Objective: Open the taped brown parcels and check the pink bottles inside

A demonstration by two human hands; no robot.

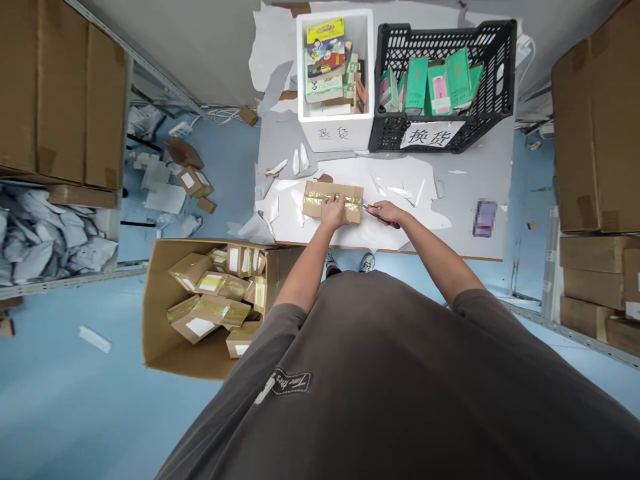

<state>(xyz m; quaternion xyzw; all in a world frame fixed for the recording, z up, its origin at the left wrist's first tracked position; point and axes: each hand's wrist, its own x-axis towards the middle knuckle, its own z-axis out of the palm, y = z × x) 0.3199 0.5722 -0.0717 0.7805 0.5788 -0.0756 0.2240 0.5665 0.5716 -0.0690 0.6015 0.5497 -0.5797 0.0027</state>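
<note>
A small cardboard box with shiny yellowish tape along its top lies on the table in front of me. My left hand rests over the middle of this box and holds it down, fingers curled on the tape. At the box's right end, my right hand is closed round a cutting tool with a red-and-black handle. Its thin metal tip meets or nearly meets the box's right edge. Whether it is a knife or scissors, I cannot make out. White paper scraps surround the box.
Behind stand a white foam bin of assorted packages and a black crate with green boxes. A blurred purple object lies at the table's right. A large carton of taped parcels stands at left; shelves flank the table.
</note>
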